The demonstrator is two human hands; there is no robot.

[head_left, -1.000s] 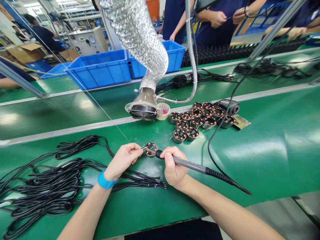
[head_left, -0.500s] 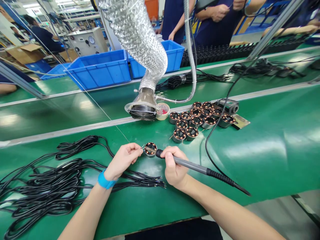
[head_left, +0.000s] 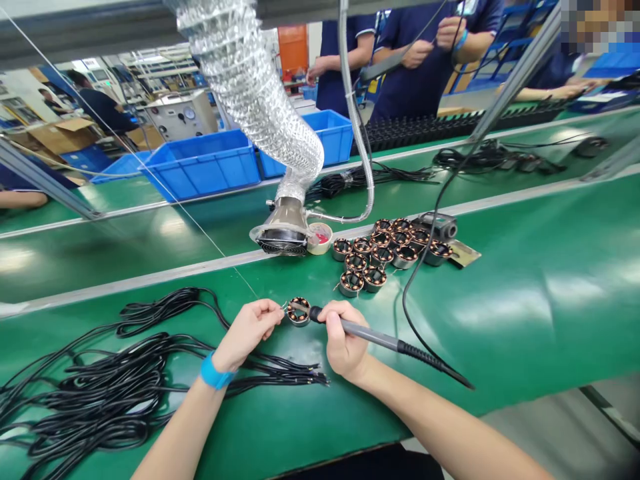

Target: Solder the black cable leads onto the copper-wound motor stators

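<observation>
A small round motor stator [head_left: 299, 312] with copper windings sits on the green bench mat, between my hands. My left hand [head_left: 256, 325], with a blue band at the wrist, is closed in a pinch on a thin silvery wire [head_left: 285, 307] at the stator's left edge. Whether that wire belongs to the stator or is solder, I cannot tell. In my right hand [head_left: 345, 340] is a soldering iron [head_left: 375, 335] with a grey handle, held like a pen. Its tip reaches over the stator from the right; exact contact is too small to make out.
Several more stators [head_left: 376, 257] stand grouped behind my right hand, near a soldering iron stand [head_left: 437, 227]. Black cables [head_left: 110, 380] lie at left. A fume extractor hood [head_left: 283, 230] hangs beside a round tub [head_left: 320, 238]. Blue bins [head_left: 203, 167] and co-workers are beyond.
The camera view has tilted up and shifted slightly, so the scene sits a little lower. Both hands, the soldering iron and the stator keep nearly the same positions relative to each other.
</observation>
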